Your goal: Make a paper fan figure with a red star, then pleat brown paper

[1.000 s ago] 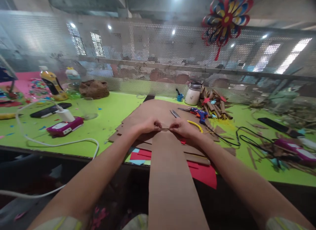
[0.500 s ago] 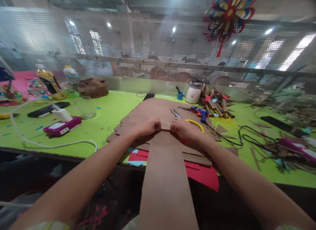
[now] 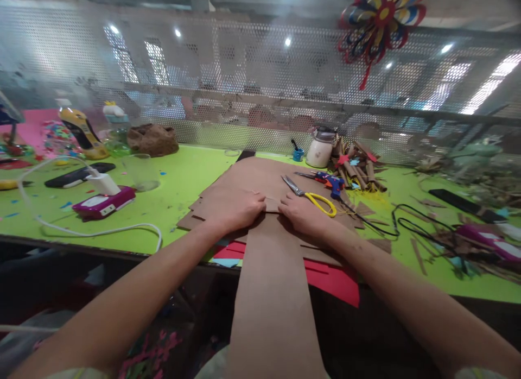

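our left hand (image 3: 245, 209) and right hand (image 3: 302, 213) pinch the folded far end of a long, smooth brown cardboard strip (image 3: 273, 292), which runs off the lime-green desk (image 3: 195, 172) toward us; we face a perforated grey screen (image 3: 252, 64) with lights (image 3: 287, 42) showing through.

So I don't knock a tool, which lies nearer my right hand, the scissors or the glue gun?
The yellow-handled scissors, lying just beyond your right hand; the blue glue gun sits farther off, past the scissors.
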`<state>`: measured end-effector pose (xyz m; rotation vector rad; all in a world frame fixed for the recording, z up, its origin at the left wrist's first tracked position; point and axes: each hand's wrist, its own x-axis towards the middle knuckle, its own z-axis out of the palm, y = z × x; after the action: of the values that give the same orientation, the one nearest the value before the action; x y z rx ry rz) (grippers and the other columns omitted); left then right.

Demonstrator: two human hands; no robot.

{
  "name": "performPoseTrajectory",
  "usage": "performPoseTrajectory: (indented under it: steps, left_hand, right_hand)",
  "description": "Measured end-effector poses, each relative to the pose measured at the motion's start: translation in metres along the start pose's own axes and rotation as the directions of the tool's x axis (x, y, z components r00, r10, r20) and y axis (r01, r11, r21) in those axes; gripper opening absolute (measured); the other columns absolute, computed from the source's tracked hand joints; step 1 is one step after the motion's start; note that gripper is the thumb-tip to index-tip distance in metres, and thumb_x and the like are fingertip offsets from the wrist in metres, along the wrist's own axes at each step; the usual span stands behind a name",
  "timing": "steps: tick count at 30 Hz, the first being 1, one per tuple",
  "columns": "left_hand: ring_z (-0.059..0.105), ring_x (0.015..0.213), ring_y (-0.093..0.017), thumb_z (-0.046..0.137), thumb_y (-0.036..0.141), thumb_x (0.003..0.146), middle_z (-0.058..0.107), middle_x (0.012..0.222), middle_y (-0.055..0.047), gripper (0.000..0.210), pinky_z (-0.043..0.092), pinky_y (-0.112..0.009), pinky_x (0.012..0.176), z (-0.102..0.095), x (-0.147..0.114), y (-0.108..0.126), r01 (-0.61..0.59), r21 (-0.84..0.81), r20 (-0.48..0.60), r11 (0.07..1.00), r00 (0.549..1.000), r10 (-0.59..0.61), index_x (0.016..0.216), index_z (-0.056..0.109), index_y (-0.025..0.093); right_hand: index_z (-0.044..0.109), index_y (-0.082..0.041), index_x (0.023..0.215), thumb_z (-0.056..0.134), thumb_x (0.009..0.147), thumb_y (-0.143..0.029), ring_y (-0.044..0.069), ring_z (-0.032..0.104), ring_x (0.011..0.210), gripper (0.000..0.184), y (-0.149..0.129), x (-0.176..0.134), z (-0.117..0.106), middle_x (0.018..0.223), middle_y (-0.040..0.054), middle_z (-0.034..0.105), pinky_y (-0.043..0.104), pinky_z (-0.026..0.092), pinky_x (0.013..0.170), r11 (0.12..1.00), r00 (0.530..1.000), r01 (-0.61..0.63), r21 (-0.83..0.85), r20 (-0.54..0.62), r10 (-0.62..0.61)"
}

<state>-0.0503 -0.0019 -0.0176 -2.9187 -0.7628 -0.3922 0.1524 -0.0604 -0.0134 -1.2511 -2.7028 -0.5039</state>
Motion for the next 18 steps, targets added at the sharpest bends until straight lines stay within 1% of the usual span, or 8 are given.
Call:
performPoseTrajectory:
  steps: [2, 4, 7, 9, 11, 15, 17, 18]
  left_hand:
    - [0.05, 0.072, -0.017, 0.041, 0.017, 0.081, 0.059, 0.081, -0.009, 0.025, 0.039, -0.029, 0.072, -0.004, 0.002, 0.0, 0.016, -0.027, 0.018, 0.999, 1.0, -0.016, 0.073, 0.065, 0.014]
    - [0.049, 0.066, -0.015, 0.043, 0.022, 0.08, 0.06, 0.077, -0.007, 0.025, 0.038, -0.026, 0.065, -0.009, 0.007, 0.0, 0.073, -0.09, 0.074, 0.993, 0.995, -0.066, 0.073, 0.066, 0.014]
    - [0.048, 0.06, -0.014, 0.042, 0.034, 0.083, 0.061, 0.068, -0.005, 0.033, 0.036, -0.024, 0.059, -0.014, 0.018, -0.001, 0.253, -0.248, 0.181, 0.935, 0.96, -0.212, 0.073, 0.066, 0.014]
    - [0.048, 0.06, -0.014, 0.038, 0.039, 0.086, 0.062, 0.066, -0.005, 0.04, 0.035, -0.025, 0.058, -0.014, 0.023, -0.003, 0.338, -0.324, 0.217, 0.884, 0.936, -0.278, 0.074, 0.066, 0.014]
    - [0.049, 0.061, -0.015, 0.038, 0.041, 0.086, 0.064, 0.069, -0.006, 0.041, 0.034, -0.026, 0.059, -0.013, 0.026, -0.005, 0.354, -0.364, 0.242, 0.862, 0.929, -0.28, 0.077, 0.066, 0.013]
    - [0.05, 0.066, -0.015, 0.044, 0.044, 0.083, 0.067, 0.078, -0.006, 0.04, 0.035, -0.025, 0.062, -0.012, 0.021, -0.009, 0.329, -0.492, 0.287, 0.806, 0.935, -0.207, 0.084, 0.067, 0.011]
    - [0.049, 0.068, -0.014, 0.047, 0.045, 0.082, 0.066, 0.079, -0.005, 0.039, 0.036, -0.024, 0.063, -0.012, 0.016, -0.009, 0.323, -0.594, 0.294, 0.737, 0.94, -0.176, 0.083, 0.067, 0.011]
    - [0.049, 0.07, -0.014, 0.049, 0.045, 0.081, 0.066, 0.08, -0.005, 0.038, 0.036, -0.024, 0.064, -0.013, 0.014, -0.009, 0.324, -0.646, 0.295, 0.691, 0.941, -0.165, 0.083, 0.067, 0.011]
  right_hand:
    - [0.059, -0.013, 0.083, 0.044, 0.089, -0.023, 0.021, 0.046, 0.084, 0.019, -0.002, 0.001, 0.001, 0.084, 0.0092, 0.058, 0.031, 0.032, 0.069, 1.0, 1.0, 0.003, -0.016, -0.005, -0.003]
    - [0.06, -0.013, 0.082, 0.045, 0.088, -0.022, 0.021, 0.046, 0.083, 0.018, -0.003, 0.002, 0.003, 0.083, 0.0093, 0.058, 0.031, 0.032, 0.069, 1.0, 1.0, 0.0, -0.024, -0.008, 0.0]
    - [0.061, -0.012, 0.085, 0.046, 0.086, -0.017, 0.021, 0.046, 0.083, 0.016, -0.003, 0.002, 0.007, 0.083, 0.0096, 0.059, 0.032, 0.033, 0.071, 0.999, 0.999, -0.017, -0.034, -0.027, 0.016]
    - [0.062, -0.012, 0.088, 0.046, 0.084, -0.013, 0.021, 0.045, 0.082, 0.016, -0.004, 0.002, 0.008, 0.083, 0.0093, 0.058, 0.032, 0.033, 0.072, 0.998, 0.998, -0.029, -0.047, -0.055, 0.027]
    - [0.061, -0.012, 0.087, 0.047, 0.083, -0.011, 0.022, 0.045, 0.082, 0.015, -0.005, 0.003, 0.007, 0.082, 0.009, 0.058, 0.033, 0.034, 0.072, 0.997, 0.995, -0.045, -0.057, -0.093, 0.039]
    - [0.061, -0.011, 0.081, 0.047, 0.082, -0.01, 0.022, 0.045, 0.082, 0.014, -0.007, 0.004, 0.002, 0.081, 0.0099, 0.057, 0.033, 0.036, 0.075, 0.997, 0.988, -0.068, -0.028, -0.142, 0.063]
    - [0.061, -0.012, 0.077, 0.047, 0.081, -0.01, 0.021, 0.046, 0.082, 0.014, -0.007, 0.003, 0.0, 0.08, 0.0099, 0.057, 0.033, 0.037, 0.075, 0.995, 0.984, -0.084, 0.053, -0.154, 0.091]
    - [0.061, -0.012, 0.079, 0.049, 0.08, -0.011, 0.021, 0.047, 0.083, 0.013, -0.006, 0.003, -0.001, 0.082, 0.0095, 0.057, 0.032, 0.038, 0.075, 0.987, 0.98, -0.096, 0.128, -0.163, 0.116]
